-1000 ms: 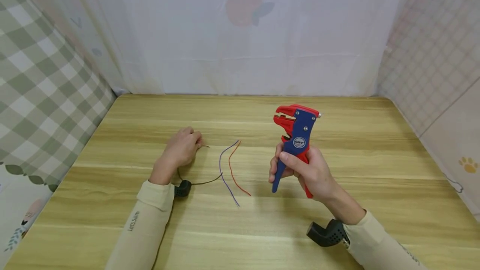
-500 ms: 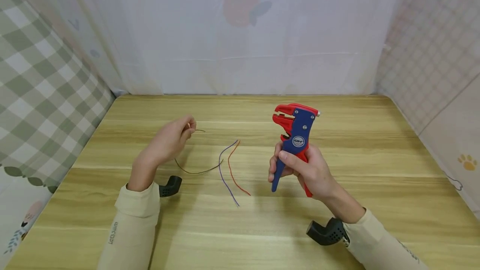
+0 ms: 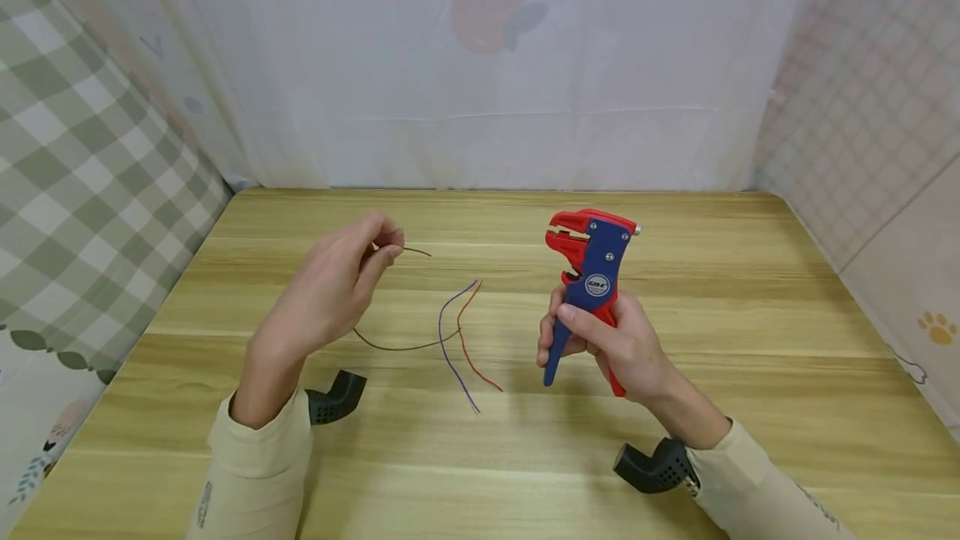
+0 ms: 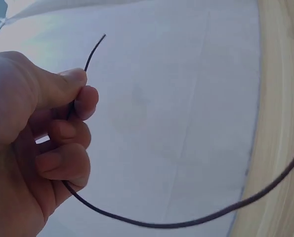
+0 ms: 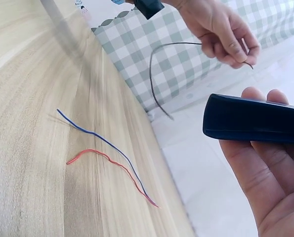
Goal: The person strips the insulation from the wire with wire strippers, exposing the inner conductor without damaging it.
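Observation:
My left hand (image 3: 330,290) pinches a thin dark brown wire (image 4: 161,225) between thumb and index finger, raised over the table. A short end of it sticks out past the fingertips, and the long part runs through the curled fingers and loops out below. In my right hand (image 3: 618,344) is a wire stripper (image 3: 600,261) with a blue body and red jaws, gripped by its handles and held upright. The stripper's jaws stand apart with nothing between them. On the table lie a blue wire (image 3: 442,340) and a red wire (image 3: 463,340), side by side between the hands.
The wood-grain table (image 3: 712,273) ends at a pale curtain (image 3: 360,65) along the back. Green checked cloth (image 3: 75,123) hangs at the left. Each wrist carries a black camera mount, the left one (image 3: 337,397) and the right one (image 3: 654,467).
My left hand has lifted off the table with the brown wire, and its wrist has swung left. The wire's loop has risen with it. My right hand and the wire stripper have stayed put.

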Demonstrator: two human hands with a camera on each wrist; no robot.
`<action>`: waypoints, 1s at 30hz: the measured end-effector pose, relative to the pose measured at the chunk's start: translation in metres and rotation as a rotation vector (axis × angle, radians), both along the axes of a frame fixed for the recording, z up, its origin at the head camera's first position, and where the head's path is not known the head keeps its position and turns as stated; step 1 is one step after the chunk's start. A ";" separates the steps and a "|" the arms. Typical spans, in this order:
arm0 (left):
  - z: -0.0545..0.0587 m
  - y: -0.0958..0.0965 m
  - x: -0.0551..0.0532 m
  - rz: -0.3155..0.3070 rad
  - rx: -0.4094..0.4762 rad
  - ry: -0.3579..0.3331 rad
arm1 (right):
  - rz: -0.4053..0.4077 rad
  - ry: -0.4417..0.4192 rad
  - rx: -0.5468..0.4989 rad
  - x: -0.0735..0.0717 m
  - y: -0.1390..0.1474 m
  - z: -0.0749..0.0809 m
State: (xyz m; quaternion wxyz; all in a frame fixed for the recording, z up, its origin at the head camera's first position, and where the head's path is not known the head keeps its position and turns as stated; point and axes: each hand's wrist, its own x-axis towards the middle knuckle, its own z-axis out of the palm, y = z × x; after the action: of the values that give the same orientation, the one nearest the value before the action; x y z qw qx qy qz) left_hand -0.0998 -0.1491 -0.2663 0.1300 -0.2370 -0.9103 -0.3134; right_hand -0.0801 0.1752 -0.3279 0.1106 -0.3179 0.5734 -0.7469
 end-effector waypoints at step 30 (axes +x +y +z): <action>-0.015 0.053 0.012 -0.140 0.095 0.346 | 0.017 -0.019 0.041 0.005 -0.006 -0.002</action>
State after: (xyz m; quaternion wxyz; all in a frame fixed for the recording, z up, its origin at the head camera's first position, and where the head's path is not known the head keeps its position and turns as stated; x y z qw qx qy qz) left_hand -0.0876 -0.0960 -0.2810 0.2737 -0.3435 -0.8399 -0.3189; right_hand -0.0749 0.1692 -0.3304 0.1289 -0.3134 0.5848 -0.7370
